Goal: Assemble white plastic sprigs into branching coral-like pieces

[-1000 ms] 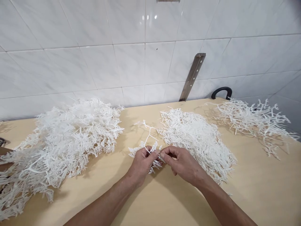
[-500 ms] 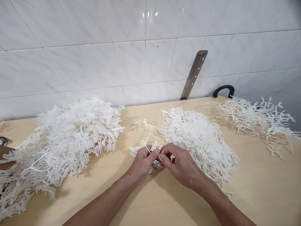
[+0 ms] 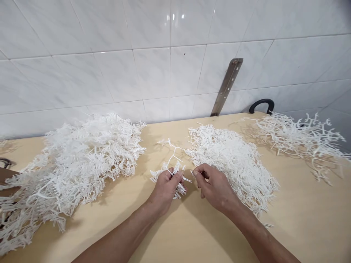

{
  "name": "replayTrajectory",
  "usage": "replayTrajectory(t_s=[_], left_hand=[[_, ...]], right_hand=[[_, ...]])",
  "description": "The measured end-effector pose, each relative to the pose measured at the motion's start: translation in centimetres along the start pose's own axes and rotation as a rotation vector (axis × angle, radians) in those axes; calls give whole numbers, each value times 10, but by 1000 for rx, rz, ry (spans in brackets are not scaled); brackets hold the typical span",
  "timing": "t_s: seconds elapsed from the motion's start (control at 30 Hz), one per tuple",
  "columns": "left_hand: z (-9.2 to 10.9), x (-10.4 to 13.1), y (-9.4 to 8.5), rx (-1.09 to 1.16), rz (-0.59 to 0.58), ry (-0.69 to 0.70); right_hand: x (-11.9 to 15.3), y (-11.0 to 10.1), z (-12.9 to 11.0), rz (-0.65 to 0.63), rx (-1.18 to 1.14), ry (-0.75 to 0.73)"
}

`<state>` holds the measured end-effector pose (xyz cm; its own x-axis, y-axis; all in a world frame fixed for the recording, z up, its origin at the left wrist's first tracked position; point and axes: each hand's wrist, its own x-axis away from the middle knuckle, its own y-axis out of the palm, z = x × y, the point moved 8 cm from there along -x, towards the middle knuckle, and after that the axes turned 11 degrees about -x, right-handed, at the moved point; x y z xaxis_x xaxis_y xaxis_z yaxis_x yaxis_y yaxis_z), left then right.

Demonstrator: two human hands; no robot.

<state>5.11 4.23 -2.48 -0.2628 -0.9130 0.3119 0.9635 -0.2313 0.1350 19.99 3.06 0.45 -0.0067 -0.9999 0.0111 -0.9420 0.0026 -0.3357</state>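
Note:
My left hand (image 3: pixel 163 193) is closed around the base of a white, branching plastic sprig (image 3: pixel 174 147); its thin bare stems stick up beyond the thumb. Below and beside those fingers show more fine white bits (image 3: pixel 179 190), partly hidden by the hand. To the right, my right hand (image 3: pixel 215 186) is held in a pinch, apart from the sprig. A tiny white tip shows at its fingertips, too small to name. Just behind the right hand lies a flat heap of thin white pieces (image 3: pixel 227 149).
A tall mound of white bristly sprigs (image 3: pixel 95 146) spreads over the left side of the wooden table (image 3: pixel 301 215). Bare branched stems (image 3: pixel 296 135) lie at the far right near a black curved handle (image 3: pixel 261 102). A metal strip (image 3: pixel 227 87) leans against the tiled wall (image 3: pixel 153 73).
My right hand has drawn away to the right from the sprig, opening a gap between the hands. The left hand keeps its hold and has shifted slightly left.

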Motion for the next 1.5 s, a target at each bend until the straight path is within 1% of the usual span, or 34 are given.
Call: replayTrajectory(t_s=[0.13,0.23,0.37,0.5,0.6,0.7,0.8,0.87,0.97,1.03,1.1,1.17,1.2,1.23,1.27,1.33,1.43,1.5], left_hand=[[1,-1,-2,49,13,-2],[2,0,1,49,-1,11],[3,0,3,48,-18,36],[2,-1,3,39,-4,63],[2,-2,3,51,-5,67],[2,-1,3,55,-6,64],[1,0,3,47,2,52],[1,1,3,45,9,47],[1,1,5,58,15,44],[1,1,4,76,19,35],[0,-1,0,82,55,10],[-1,-3,-6,73,92,-25],[-1,-4,-7,64,87,-39],[-1,-5,-6,58,69,-37],[0,-6,-5,50,40,-30],[2,-6,-1,34,-14,-14],[0,-4,3,32,-68,-22],[0,-3,4,43,-87,-22]], right_hand=[[2,6,-2,-34,-107,2],[5,14,-2,-50,-128,4],[8,23,-3,-116,-196,19],[8,26,-3,-169,-272,57],[8,26,-2,-149,-246,91],[8,23,-1,-81,-161,88],[9,19,-6,-36,-62,19],[9,18,-10,-28,6,-21],[10,19,-12,-33,80,-22],[13,23,-18,-26,138,-78],[20,33,-30,-74,191,-205],[28,45,-39,-177,206,-322],[31,49,-42,-223,197,-352],[31,47,-43,-222,185,-364],[29,40,-43,-173,178,-369],[21,16,-44,-14,172,-379],[13,-33,-46,309,278,-418],[12,-63,-47,492,363,-437]])
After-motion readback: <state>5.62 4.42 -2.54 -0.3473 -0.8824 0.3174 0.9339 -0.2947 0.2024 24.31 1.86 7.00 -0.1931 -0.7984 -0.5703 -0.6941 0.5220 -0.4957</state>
